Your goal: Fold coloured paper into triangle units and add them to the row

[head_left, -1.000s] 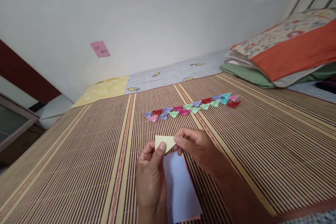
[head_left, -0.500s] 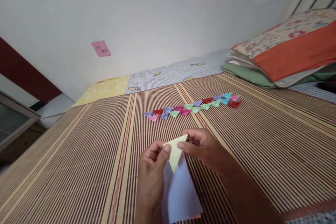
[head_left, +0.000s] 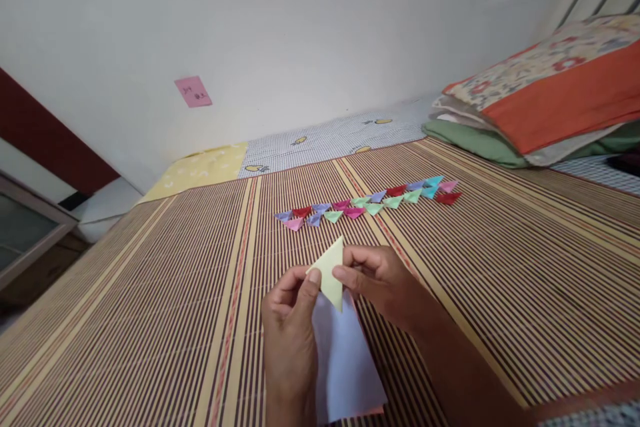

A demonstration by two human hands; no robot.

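A pale yellow folded paper triangle (head_left: 330, 273) is held up between my two hands. My left hand (head_left: 293, 320) pinches its left corner with thumb and fingers. At its right edge, my right hand (head_left: 377, 280) grips it between thumb and forefinger. Below the triangle lies a pale bluish paper sheet (head_left: 347, 367), with a bit of orange at its lower edge; my left hand covers part of it. Beyond my hands, small folded paper triangles (head_left: 354, 213) in red, pink, green, purple and blue lie in two slanting rows.
A striped bamboo mat (head_left: 165, 293) spreads under everything. Folded bedding with an orange and floral cover (head_left: 565, 93) is piled at the right. A white wall (head_left: 310, 33) with a pink note (head_left: 193, 91) rises behind a patterned sheet (head_left: 330, 138).
The yellow triangle has turned in my fingers, so one corner now points up and another down. My hands have shifted only slightly left. The rows of small triangles are unchanged.
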